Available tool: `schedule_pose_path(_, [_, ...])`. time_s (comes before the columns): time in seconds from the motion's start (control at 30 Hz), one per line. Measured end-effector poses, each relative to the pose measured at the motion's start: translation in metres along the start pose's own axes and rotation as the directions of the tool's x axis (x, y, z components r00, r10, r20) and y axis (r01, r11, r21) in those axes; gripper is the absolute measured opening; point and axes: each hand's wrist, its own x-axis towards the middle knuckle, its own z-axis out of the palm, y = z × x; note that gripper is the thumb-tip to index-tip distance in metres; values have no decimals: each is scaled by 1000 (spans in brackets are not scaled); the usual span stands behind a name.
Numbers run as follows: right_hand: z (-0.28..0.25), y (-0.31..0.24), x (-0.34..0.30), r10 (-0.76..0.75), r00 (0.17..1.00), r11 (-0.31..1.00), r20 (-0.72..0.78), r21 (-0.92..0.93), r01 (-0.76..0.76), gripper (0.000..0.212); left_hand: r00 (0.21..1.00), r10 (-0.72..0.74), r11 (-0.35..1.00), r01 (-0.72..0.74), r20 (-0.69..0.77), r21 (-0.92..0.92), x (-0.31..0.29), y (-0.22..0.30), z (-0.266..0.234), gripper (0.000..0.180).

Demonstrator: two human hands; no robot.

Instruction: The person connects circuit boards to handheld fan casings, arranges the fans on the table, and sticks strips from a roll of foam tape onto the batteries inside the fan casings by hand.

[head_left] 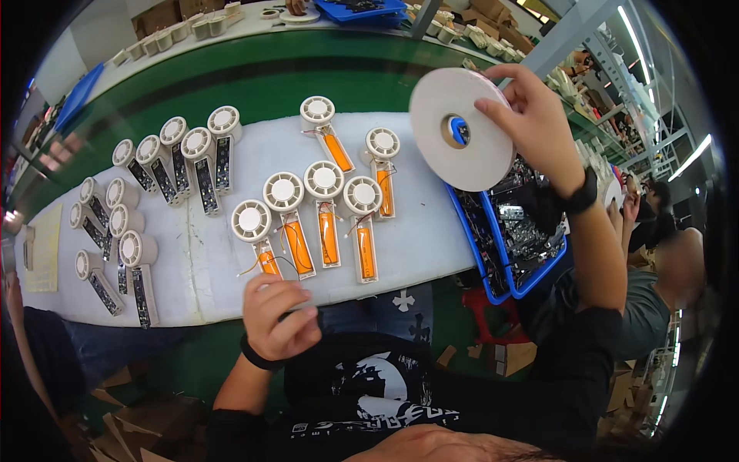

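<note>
Work stands part-way, judging by the two groups on the white table (pixel 431 246). At left, eleven small fans (pixel 198 144) show dark circuit boards (pixel 205 185) along their handles and appear the further advanced. Nearer the middle, six fans (pixel 323 179) have orange batteries (pixel 329 235) exposed, some with loose wires; no board is visible over these, so that portion appears outstanding. The white tape roll (pixel 460 165) is raised above the table's right part, pinched at its edge by the right hand (pixel 535 115), thumb on the near face. The left hand (pixel 279 317) is near the closest battery unit, fingers curled; whether they grip the greyish piece there cannot be determined.
</note>
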Motion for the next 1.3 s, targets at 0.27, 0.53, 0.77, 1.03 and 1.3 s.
schedule_pose_path(0.27, [36, -76, -111, -549, 816, 834, -179, -55, 549, 57, 885, -388, 767, 465, 259, -442, 47, 56, 32, 65])
schedule_pose_path(0.53, [92, -58, -156, -759, 525, 560, -385, 25, 828, 59, 836, -447, 402, 506, 319, -763, 63, 62, 48, 79])
schedule_pose_path(0.77, [109, -70, -156, -723, 635, 613, -272, 172, 771, 60, 834, -506, 387, 448, 221, -806, 73, 58, 36, 81])
schedule_pose_path(1.03, [77, -94, -139, -321, 922, 583, -218, 722, 374, 84, 977, -155, 942, 191, 148, -277, 64, 19, 36, 85])
schedule_pose_path(1.3, [92, -96, -127, -236, 971, 437, 35, 896, 74, 94, 904, -271, 774, 410, 332, -483, 68, 28, 14, 95])
